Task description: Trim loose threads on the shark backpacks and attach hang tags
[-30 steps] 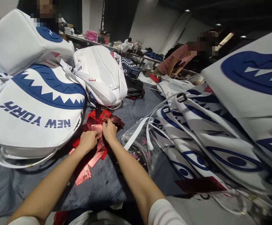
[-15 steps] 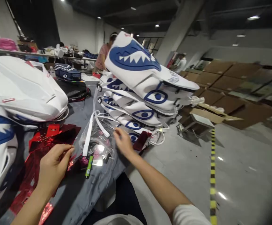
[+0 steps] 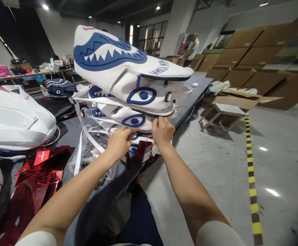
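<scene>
Warehouse workshop — stacked backpacks (image 3: 128, 78), cardboard boxes (image 3: 243, 51)

White shark-face backpacks (image 3: 128, 85), stacked flat.

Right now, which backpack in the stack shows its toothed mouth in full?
The top backpack: its blue mouth faces up uncovered; those beneath show mainly eyes.

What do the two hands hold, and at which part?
Both the left hand and right hand pinch the lower front edge of a white backpack in the stack.
</scene>
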A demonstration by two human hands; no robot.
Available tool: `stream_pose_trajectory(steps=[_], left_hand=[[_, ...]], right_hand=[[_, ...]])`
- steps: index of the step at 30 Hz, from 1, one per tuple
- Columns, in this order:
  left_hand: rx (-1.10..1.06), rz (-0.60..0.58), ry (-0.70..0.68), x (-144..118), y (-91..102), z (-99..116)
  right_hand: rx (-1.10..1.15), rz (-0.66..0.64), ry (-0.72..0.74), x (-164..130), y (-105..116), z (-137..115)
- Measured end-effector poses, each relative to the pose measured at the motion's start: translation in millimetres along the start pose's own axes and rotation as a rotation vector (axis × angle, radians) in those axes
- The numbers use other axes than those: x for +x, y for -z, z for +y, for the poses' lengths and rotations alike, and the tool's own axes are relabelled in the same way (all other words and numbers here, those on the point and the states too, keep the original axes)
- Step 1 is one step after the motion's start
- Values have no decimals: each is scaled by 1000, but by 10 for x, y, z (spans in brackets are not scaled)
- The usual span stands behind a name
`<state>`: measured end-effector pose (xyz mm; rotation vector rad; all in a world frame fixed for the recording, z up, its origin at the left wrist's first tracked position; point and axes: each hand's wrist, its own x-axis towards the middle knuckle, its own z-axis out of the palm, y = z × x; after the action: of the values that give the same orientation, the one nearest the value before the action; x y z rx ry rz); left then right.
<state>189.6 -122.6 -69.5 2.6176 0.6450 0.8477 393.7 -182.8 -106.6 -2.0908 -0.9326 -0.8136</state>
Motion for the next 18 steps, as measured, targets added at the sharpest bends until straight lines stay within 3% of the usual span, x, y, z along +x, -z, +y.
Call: stream_pose_trajectory(steps=[5,11,14,18], left_hand=[[170,-87,56,364,-283,301],[256,-47,78,419,-492,398],[259,-42,71,416,-510,423],[166,-33,12,504,-521,462]], right_hand=[[250,-95,139,85,149,255],[522,-160,166,105,253,351],[584,-161,153,89,252,353],[658,-220,32,77,225,418]])
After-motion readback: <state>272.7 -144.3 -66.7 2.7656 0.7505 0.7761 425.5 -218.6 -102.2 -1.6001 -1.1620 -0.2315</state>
